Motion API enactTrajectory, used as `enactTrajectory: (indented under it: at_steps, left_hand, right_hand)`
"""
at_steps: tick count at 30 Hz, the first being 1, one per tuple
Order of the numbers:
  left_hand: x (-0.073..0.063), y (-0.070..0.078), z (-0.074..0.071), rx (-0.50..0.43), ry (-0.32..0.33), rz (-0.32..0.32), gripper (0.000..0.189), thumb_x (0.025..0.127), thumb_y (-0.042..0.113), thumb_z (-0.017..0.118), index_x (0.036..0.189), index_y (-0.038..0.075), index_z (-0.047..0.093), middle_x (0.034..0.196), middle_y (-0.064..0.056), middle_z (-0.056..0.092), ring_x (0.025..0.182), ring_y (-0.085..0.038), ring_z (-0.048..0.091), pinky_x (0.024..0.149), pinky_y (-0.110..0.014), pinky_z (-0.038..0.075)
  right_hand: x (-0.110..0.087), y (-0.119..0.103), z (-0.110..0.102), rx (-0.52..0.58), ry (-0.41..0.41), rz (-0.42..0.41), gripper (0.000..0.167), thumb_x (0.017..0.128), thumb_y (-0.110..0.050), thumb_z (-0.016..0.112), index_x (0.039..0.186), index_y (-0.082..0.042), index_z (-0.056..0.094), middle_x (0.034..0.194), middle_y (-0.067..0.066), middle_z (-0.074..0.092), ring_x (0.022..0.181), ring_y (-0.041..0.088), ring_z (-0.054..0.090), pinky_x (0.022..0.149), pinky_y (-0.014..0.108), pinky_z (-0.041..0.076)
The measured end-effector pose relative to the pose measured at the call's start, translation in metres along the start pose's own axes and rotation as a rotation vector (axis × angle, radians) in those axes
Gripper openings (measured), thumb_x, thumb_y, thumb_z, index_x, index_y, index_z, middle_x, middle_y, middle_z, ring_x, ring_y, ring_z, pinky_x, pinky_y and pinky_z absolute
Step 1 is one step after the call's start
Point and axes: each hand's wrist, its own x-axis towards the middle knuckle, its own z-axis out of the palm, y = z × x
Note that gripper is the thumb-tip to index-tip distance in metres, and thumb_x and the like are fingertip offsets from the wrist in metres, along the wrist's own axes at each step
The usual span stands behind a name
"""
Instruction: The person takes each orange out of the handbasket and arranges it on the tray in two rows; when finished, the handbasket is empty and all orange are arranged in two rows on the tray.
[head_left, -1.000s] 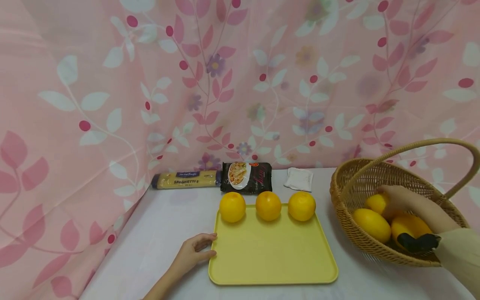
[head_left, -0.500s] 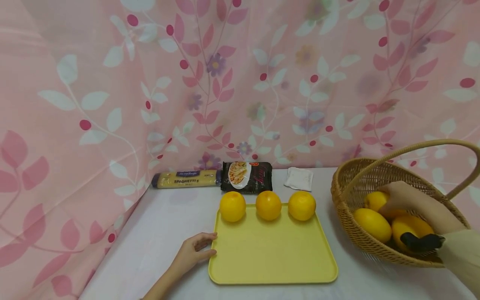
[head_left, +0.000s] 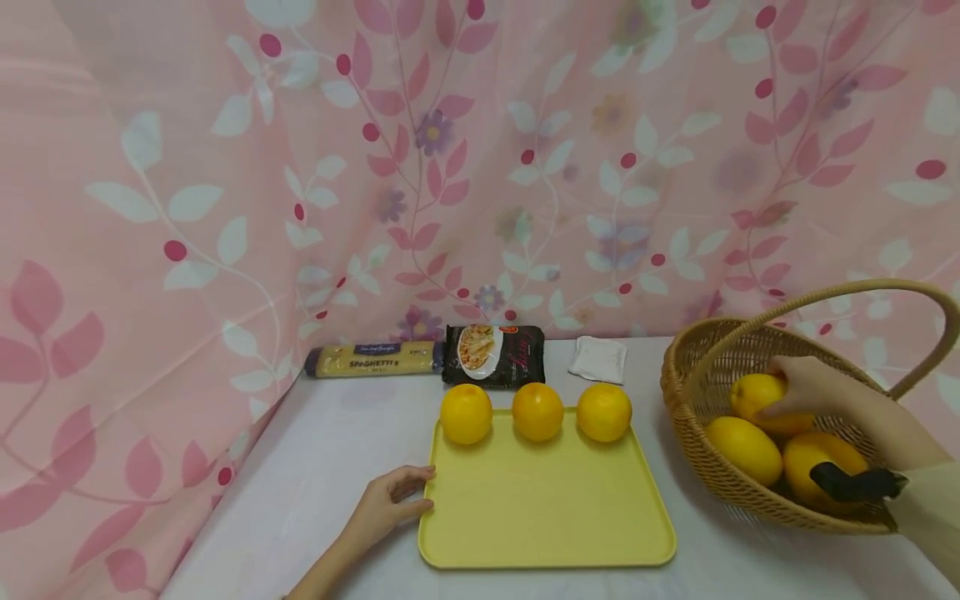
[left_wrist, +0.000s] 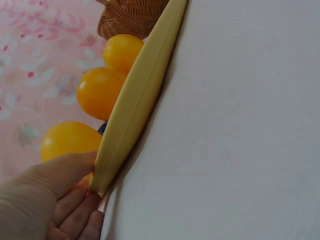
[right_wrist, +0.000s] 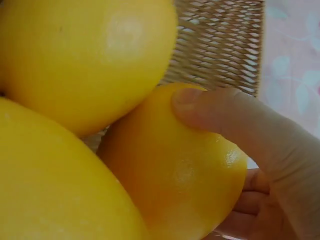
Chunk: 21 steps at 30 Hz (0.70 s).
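Observation:
My right hand (head_left: 804,387) reaches into a tilted wicker basket (head_left: 701,454) and grips a yellow-orange mango (right_wrist: 170,165), thumb laid on its upper side and fingers around the far side. Two more large yellow fruits, a mango (head_left: 744,451) and a rounder one (head_left: 813,458), lie close against it in the basket. My left hand (head_left: 386,504) rests at the left side of a yellow tray (head_left: 547,508), relaxed fingertips and thumb touching the rim. Along the tray's back edge three oranges sit in a row: left (head_left: 466,414), middle (head_left: 537,412) and right (head_left: 604,412).
Behind the tray lie a spaghetti packet (head_left: 375,359), a black food packet (head_left: 493,356) and a folded white cloth or tissue (head_left: 598,359). The basket's high handle (head_left: 847,289) arches over the right forearm. A pink floral curtain (head_left: 480,167) closes off the back.
My right hand has risen slightly in the basket, and the mango in its grip has come up a little and shows more. My left hand, the tray and the oranges stay put.

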Motion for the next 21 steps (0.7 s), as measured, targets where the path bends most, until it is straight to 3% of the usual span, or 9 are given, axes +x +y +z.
enactTrajectory:
  at_steps: [8,15,21]
  left_hand:
    - [-0.001,0.0,0.0,0.019,-0.006,-0.031,0.041,0.075,0.01,0.072,0.11,-0.006,0.057,0.119,-0.019,0.053,0.109,-0.026,0.05,0.092,-0.027,0.041]
    - [-0.001,0.002,-0.002,0.051,-0.025,-0.056,0.05,0.075,0.013,0.073,0.117,-0.005,0.054,0.121,-0.017,0.052,0.113,-0.029,0.047,0.093,-0.028,0.04]
    - [-0.001,0.004,-0.003,0.052,-0.043,-0.063,0.053,0.075,0.015,0.072,0.12,-0.005,0.052,0.124,-0.017,0.05,0.116,-0.028,0.044,0.095,-0.028,0.039]
  right_hand:
    - [-0.011,-0.008,-0.011,0.077,0.127,0.003,0.06,0.063,-0.033,0.081,0.098,0.004,0.049,0.086,0.011,0.055,0.067,0.018,0.05,0.051,0.026,0.045]
    - [-0.023,-0.016,-0.02,0.093,0.146,-0.011,0.067,0.069,-0.028,0.077,0.116,0.01,0.048,0.106,0.026,0.049,0.081,0.029,0.053,0.056,0.03,0.049]
    - [-0.035,-0.025,-0.024,0.123,0.257,-0.007,0.062,0.067,-0.026,0.08,0.114,0.001,0.05,0.103,0.02,0.054,0.081,0.024,0.052,0.056,0.023,0.047]
